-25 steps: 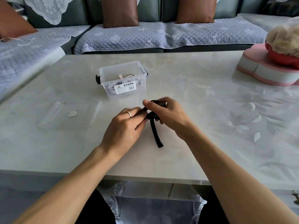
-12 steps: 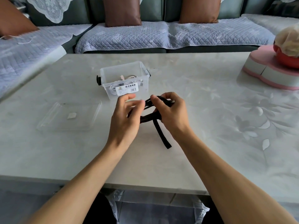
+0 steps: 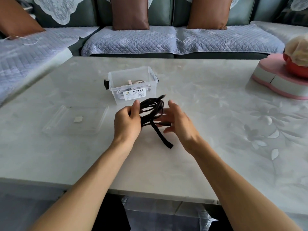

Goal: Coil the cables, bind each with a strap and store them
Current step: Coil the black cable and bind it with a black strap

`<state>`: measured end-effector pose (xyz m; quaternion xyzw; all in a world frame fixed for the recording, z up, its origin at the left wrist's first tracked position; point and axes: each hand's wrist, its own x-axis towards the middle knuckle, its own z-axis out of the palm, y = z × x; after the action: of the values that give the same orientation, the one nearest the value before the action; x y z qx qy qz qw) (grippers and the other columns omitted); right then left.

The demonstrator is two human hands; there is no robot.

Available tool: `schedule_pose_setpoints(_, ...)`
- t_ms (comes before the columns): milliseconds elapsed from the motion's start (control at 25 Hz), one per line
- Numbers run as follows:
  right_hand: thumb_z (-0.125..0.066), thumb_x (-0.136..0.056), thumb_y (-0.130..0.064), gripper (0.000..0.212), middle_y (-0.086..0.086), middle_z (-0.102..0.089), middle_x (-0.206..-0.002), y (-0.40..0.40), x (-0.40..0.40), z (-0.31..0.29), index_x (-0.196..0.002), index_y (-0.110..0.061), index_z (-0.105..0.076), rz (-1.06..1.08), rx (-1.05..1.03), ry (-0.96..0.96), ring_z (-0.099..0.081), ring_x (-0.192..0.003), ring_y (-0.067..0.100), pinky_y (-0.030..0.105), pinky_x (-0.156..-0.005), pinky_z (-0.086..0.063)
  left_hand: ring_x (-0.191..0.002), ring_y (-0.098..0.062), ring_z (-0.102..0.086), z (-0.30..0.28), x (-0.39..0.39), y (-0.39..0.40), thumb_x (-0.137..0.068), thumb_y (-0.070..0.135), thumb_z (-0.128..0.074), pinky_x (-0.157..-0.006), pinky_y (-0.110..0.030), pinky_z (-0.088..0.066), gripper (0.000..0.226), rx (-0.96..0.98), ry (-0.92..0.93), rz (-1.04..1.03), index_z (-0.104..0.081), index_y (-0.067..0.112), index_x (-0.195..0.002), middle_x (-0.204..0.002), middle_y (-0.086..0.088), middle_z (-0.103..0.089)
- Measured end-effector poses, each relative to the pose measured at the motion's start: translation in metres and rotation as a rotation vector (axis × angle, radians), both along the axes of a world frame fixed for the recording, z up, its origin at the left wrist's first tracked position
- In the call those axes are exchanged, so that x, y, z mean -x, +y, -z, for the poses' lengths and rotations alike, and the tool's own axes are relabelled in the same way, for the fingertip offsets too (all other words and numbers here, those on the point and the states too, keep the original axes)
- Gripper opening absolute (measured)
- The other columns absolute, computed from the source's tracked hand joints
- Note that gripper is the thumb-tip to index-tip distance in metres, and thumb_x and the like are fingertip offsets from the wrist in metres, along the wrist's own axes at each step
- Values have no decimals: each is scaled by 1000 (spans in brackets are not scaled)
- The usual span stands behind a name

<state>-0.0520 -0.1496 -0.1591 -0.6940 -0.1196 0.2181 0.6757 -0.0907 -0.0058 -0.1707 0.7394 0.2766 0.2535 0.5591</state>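
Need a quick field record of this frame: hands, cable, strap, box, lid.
left hand: grips the coiled black cable
right hand: fingers spread beside the coil, holding nothing
strap: black, around the coil, loose tail hanging to the table
storage box: clear, open, pale cables inside
lid: clear, flat on the table, left of the hands

Black coiled cable (image 3: 150, 108) (strap (image 3: 162, 136) dangling) before clear box (image 3: 133, 86).

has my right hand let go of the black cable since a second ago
Yes. The right hand has opened and drawn right, away from the storage box; only the left hand holds the black cable.
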Motion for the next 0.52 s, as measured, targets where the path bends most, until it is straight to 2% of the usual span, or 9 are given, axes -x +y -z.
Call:
schedule_pose_setpoints(80, -36, -85, -32, 42, 3, -77, -95, -4, 0, 2, -106, -14, -68, -100, 27, -34, -69, -95, 21, 34, -75, -44, -35, -13, -36, -2, -1, 0, -101, 40, -48, -37, -17, -28, 46, 239, -28, -39, -59, 9, -70, -56, 2, -51)
schedule_pose_setpoints(200, -41, -70, -15, 46, 1, -77, -95, -8, 1, 1, -109, -13, -66, -232, 68, -95, -67, -101, 23, 33, -77, -44, -32, -11, -30, -5, 2, 2, -103, 37, -46, -34, -13, -21, 43, 342, -14, -58, -57, 13, -69, -49, 6, -44)
schedule_pose_setpoints(360, -63, -87, -6, 20, 1, -77, -88, -3, 6, -1, -104, -14, -71, -203, 114, -201, -66, -74, 9, 22, -66, -48, -32, -12, -24, -7, 5, 0, -103, 35, -45, -37, -15, -16, 44, 398, -20, -41, -54, 12, -67, -44, 7, -39)
schedule_pose_setpoints(440, -65, -88, -3, 13, 3, -76, -83, -3, 8, 0, -96, -11, -72, -118, 136, -182, -64, -64, 3, 18, -59, -49, -32, -11, -23, -11, 6, -1, -103, 34, -46, -37, -15, -13, 45, 423, -55, -78, -50, 13, -64, -38, 10, -34)
schedule_pose_setpoints(520, -67, -85, -2, 13, 3, -76, -78, -7, 8, 1, -85, -14, -72, -28, 246, -154, -63, -58, 3, 22, -57, -49, -36, -13, -22, -13, 6, 6, -103, 36, -47, -37, -16, -14, 46, 446, -102, -140, -47, 14, -63, -37, 11, -31)
